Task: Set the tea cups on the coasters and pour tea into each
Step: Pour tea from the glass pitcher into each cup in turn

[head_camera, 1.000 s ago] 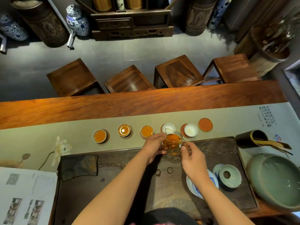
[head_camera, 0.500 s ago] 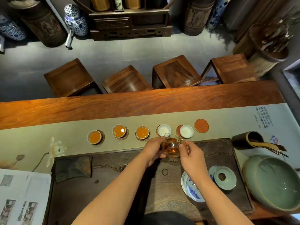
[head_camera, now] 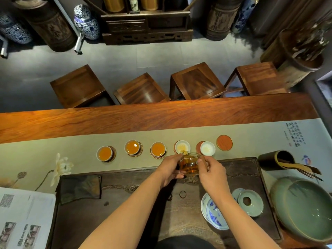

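Filled cups: three cups [head_camera: 104,153] [head_camera: 132,147] [head_camera: 158,149] sat on coasters at the left of the row, about 10 to 11 o'clock from the hands, each holding amber tea.
Fourth cup: the cup [head_camera: 182,147] at 12 o'clock from the pitcher had only a pale trace at its bottom — the pour into it looked just begun.
Left hand: the left hand [head_camera: 170,168] cupped the pitcher's left side, fingers curled against the glass.
Pitcher: a glass pitcher [head_camera: 190,165] about half full of tea hung above the dark tray's [head_camera: 125,212] far edge, spout tipped toward the fourth cup.
Right hand: the right hand [head_camera: 212,174] pinched the pitcher's handle, thumb and fingers closed on it.
Fifth cup: a cup [head_camera: 207,148] at 1 o'clock sat half off its coaster, with no amber tea showing.
Bare coaster: the last coaster [head_camera: 224,142] at 2 o'clock held no cup.
Next move: likely a steady tilt to fill the fourth cup, then a shift right — the fifth cup may want centring first.
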